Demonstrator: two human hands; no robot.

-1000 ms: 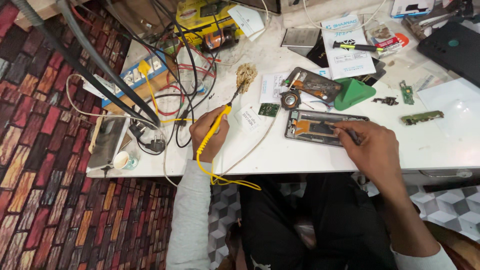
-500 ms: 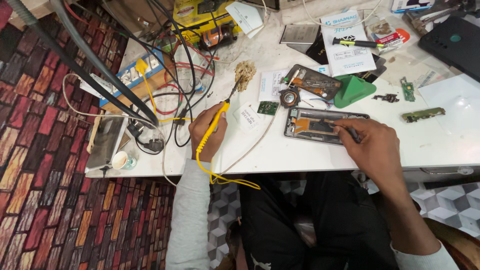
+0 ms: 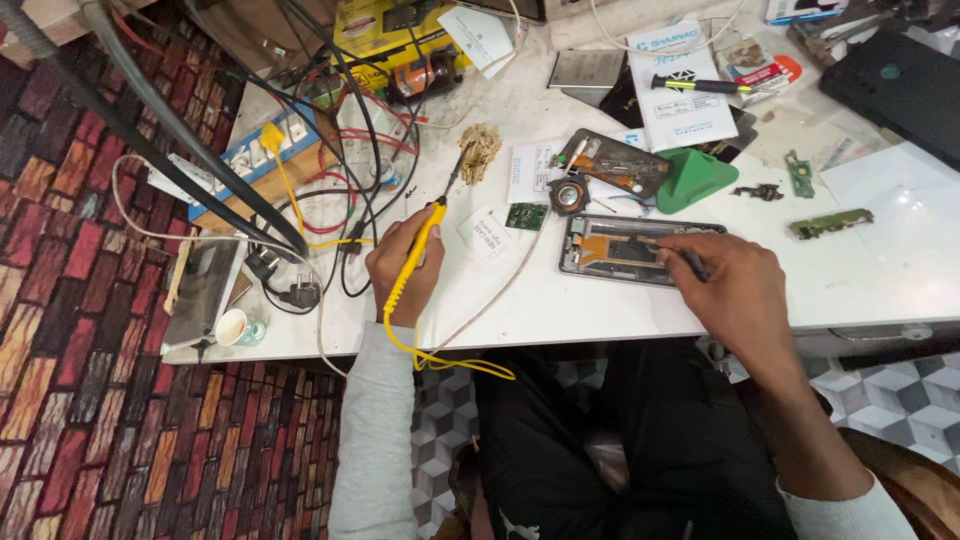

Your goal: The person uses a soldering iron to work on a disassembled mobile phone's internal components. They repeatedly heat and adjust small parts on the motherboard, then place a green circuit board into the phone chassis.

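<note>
White worktop (image 3: pixel 600 310) carries our opened phone frame (image 3: pixel 625 250), unmoved since a second ago. Our right hand (image 3: pixel 735 290) stays closed on a thin dark tool over it; our left hand (image 3: pixel 405 265) still grips the yellow-handled soldering iron (image 3: pixel 420 245), tip raised near the brass-wool tuft (image 3: pixel 480 148).

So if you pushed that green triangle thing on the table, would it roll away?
Probably not: the green triangular stand sits on a flat base, so it would likely slide. It looks like thin plastic, so probably light and stiff.

Bare tabletop (image 3: pixel 590 300) between soldering iron (image 3: pixel 415 260) and opened phone (image 3: pixel 625 250); tangled cables (image 3: pixel 340 190) crowding left of iron; green stand (image 3: pixel 695 180) beyond phone.
</note>
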